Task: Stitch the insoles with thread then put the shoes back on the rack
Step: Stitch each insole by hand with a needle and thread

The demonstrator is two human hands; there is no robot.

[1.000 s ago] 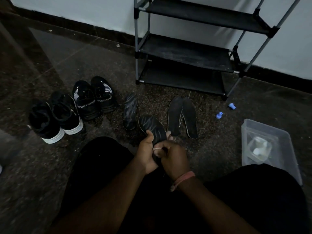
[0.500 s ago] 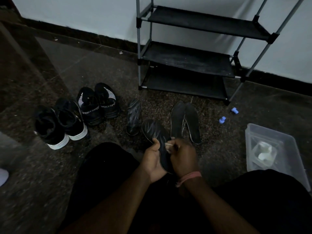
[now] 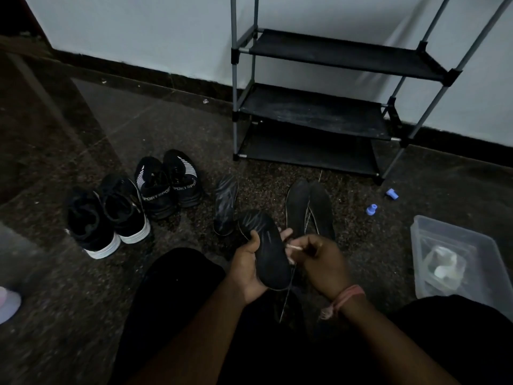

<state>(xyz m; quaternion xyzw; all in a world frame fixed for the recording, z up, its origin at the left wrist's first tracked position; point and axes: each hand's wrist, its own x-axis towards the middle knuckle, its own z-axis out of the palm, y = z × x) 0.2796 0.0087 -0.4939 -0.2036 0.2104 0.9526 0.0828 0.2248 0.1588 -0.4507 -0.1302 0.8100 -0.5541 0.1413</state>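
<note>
1. A person sits on a dark speckled floor [image 3: 166, 129], legs in black clothing, both hands raised together in front of the lap.
2. The left hand [image 3: 245, 266] grips a dark patterned insole [image 3: 268, 251], thumb curled over its upper face, fingers wrapped beneath it.
3. The right hand [image 3: 322, 262] sits just beside that insole's right edge, its fingers pinched on something pale and thin; in this dim light it may be a needle, though I cannot tell for sure.
4. A thread [image 3: 287, 298] trails down from the insole's lower edge toward the lap.
5. A pink band [image 3: 348, 297] circles the right wrist.
6. A second patterned insole [image 3: 225, 208] lies on the floor just beyond the hands.
7. To its right, a pair of plain dark insoles [image 3: 309, 209] lie touching side by side.
8. On the left stand two pairs of black shoes: one with white soles [image 3: 108, 215], one with white stripes and lettering [image 3: 169, 184].
9. A black three-shelf rack [image 3: 313, 112] stands against the wall.
10. A clear plastic box [image 3: 455, 257] sits on the right, with two small blue pieces [image 3: 371, 210] near it.
</note>
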